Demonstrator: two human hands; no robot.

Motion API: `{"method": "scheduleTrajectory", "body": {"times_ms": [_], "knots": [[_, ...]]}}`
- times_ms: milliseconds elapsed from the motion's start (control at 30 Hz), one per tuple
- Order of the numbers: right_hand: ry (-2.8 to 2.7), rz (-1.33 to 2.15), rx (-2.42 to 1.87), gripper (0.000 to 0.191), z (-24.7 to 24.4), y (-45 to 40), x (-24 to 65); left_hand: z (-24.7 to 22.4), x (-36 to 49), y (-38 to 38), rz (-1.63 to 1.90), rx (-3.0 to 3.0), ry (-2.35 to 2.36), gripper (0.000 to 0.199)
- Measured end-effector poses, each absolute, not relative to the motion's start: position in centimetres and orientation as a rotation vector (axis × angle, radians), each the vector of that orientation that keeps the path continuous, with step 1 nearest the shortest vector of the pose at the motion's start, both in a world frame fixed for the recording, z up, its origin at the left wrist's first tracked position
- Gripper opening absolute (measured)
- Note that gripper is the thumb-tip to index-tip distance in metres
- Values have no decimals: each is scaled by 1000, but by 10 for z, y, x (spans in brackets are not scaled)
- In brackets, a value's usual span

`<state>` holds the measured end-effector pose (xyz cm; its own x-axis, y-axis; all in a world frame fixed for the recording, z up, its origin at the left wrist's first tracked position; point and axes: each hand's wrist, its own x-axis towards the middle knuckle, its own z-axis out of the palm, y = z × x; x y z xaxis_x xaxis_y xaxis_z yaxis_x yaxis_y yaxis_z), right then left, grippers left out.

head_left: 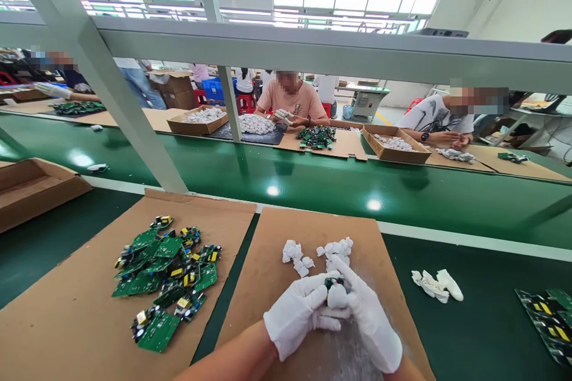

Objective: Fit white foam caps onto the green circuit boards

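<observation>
My left hand and my right hand, both in white gloves, close from either side around a small circuit board. A white lump sits against the board between my fingers; whether it is fixed there I cannot tell. Most of the board is hidden by the gloves. Just beyond my fingertips, small white pieces lie in loose clusters on a cardboard sheet. To the left, a heap of green circuit boards with yellow and black parts rests on another cardboard sheet.
White crumpled gloves lie to the right, with a panel of boards at the edge. An open cardboard box stands at far left. Past a green conveyor belt, several people work at boards and white pieces. A metal frame crosses overhead.
</observation>
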<state>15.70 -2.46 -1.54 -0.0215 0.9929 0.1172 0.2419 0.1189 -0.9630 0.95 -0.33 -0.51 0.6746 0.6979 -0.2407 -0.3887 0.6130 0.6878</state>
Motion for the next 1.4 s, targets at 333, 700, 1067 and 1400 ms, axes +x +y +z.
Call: {"method": "scheduleTrajectory", "body": {"times_ms": [333,700,1067,1400], "knots": [[-1470,1005,-1335,39,-23,-24,148,-15,17,-6,773,707,727,32],[-1534,1034,-1338,44,-22,-23,149,-7,13,-3,781,664,567,27],[-1579,1008,-1309,43,-24,-22,156,-11,12,-4,750,699,591,39],[-1537,1016,-1365,42,-21,-22,150,-1,12,-6,745,786,628,29]]}}
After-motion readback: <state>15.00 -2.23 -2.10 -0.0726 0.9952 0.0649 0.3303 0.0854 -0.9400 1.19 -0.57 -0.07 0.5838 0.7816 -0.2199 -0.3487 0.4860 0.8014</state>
